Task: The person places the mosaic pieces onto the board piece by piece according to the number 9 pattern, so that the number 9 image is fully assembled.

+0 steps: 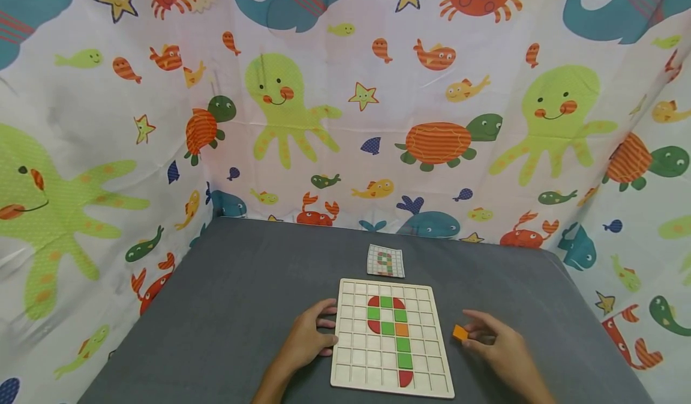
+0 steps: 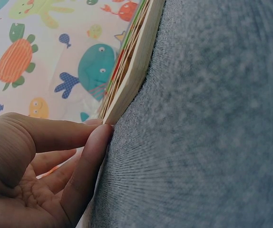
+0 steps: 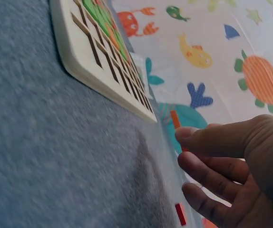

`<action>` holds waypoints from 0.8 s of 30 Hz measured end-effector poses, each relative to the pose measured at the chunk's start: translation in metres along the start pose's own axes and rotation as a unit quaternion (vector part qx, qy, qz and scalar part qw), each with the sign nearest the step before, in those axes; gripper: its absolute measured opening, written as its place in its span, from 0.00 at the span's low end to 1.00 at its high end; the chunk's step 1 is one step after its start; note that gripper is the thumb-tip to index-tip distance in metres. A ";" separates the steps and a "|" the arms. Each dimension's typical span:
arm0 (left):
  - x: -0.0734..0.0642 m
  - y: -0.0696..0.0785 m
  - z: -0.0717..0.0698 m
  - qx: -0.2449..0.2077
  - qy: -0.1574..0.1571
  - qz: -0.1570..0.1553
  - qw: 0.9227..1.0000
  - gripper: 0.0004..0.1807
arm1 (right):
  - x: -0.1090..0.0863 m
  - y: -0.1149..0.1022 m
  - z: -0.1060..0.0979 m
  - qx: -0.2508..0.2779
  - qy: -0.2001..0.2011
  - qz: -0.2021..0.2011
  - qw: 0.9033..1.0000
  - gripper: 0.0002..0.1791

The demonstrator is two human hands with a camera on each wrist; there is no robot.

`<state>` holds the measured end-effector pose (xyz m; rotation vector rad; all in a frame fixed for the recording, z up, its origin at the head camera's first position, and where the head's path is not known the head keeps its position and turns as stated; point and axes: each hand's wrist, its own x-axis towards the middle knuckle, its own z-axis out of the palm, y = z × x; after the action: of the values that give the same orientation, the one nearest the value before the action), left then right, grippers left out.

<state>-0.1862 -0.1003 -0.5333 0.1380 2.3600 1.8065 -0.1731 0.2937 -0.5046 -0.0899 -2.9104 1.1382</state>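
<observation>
A pale wooden grid board [image 1: 360, 356] lies on the table, with red rounded pieces, green squares and one orange square [image 1: 402, 329] set in its cells. My left hand [image 1: 309, 337] is at the board's left side; in the left wrist view, thumb and finger [image 2: 55, 135] pinch its edge. To the right of the board, my right hand [image 1: 499, 347] pinches an orange square tile [image 1: 460, 332] between thumb and fingers. Seen edge-on in the right wrist view, that orange tile [image 3: 175, 119] stands out past the fingertips. A small red piece [image 3: 180, 214] shows below the fingers there.
Just behind the board lies a small card [image 1: 385, 261] printed with a similar coloured grid pattern. Dark grey cloth covers the table [image 1: 259, 272]. A white curtain [image 1: 356, 134] with printed sea animals stands around its back and sides.
</observation>
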 end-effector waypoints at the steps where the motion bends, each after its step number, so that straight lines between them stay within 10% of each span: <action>1: 0.000 0.000 0.000 -0.001 0.000 0.001 1.000 0.42 | 0.000 -0.002 0.001 0.000 -0.001 -0.004 1.000 0.32; 24: 0.000 -0.001 0.001 -0.005 -0.003 0.005 1.000 0.42 | -0.013 -0.039 0.028 0.060 -0.053 -0.121 0.989 0.29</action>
<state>-0.1858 -0.1001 -0.5345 0.1538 2.3486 1.8201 -0.1627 0.2459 -0.4987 0.3268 -2.8298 1.3053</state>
